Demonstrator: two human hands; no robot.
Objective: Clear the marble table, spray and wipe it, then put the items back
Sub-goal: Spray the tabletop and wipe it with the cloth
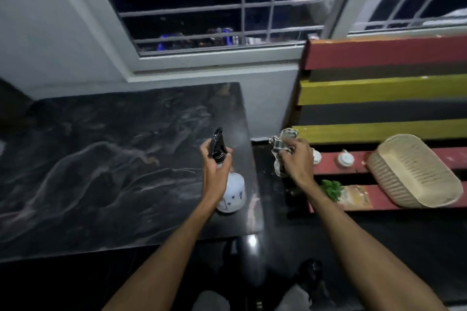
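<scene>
The dark marble table (pixel 106 159) fills the left and middle of the head view, its top bare. My left hand (pixel 216 166) grips the neck of a white spray bottle (pixel 233 194) with a black trigger head, held over the table's right end. A faint mist hangs just beyond the nozzle. My right hand (pixel 297 159) holds a bunched checked cloth (pixel 281 144) in the gap between the table and the bench.
A slatted bench (pixel 379 88) in red and yellow stands at the right. On it lie a cream woven basket (pixel 414 171), two small white round containers (pixel 345 158), green leaves (pixel 332 189) and a brown packet (pixel 358 197). A barred window (pixel 227 7) is behind the table.
</scene>
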